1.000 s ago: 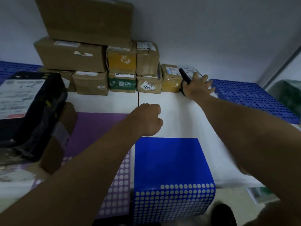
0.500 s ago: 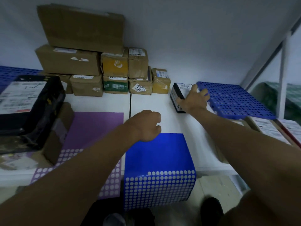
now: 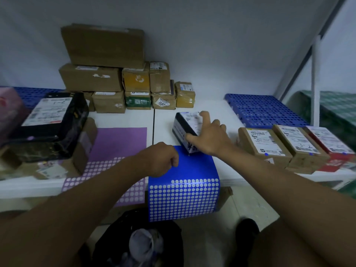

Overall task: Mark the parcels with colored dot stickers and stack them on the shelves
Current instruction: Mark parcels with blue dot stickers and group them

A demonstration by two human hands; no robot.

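Right hand (image 3: 209,136) grips small parcel (image 3: 187,130), thumb on near side, fingers over top; parcel tilted, near corner touching far edge of blue dot sheet (image 3: 183,180). Likely positioned there so a dot goes on easily. Left hand (image 3: 161,160) curled in a fist over sheet's left edge, probably pinching a sticker, can't tell. Purple sheet (image 3: 117,143) at 9 o'clock of blue one. Three boxes (image 3: 289,145) at 3 o'clock carry blue dots. Stack (image 3: 123,83) against wall at 12

Dim bluish light; wide-angle bending at edges; motion blur, glare streak on sheet.
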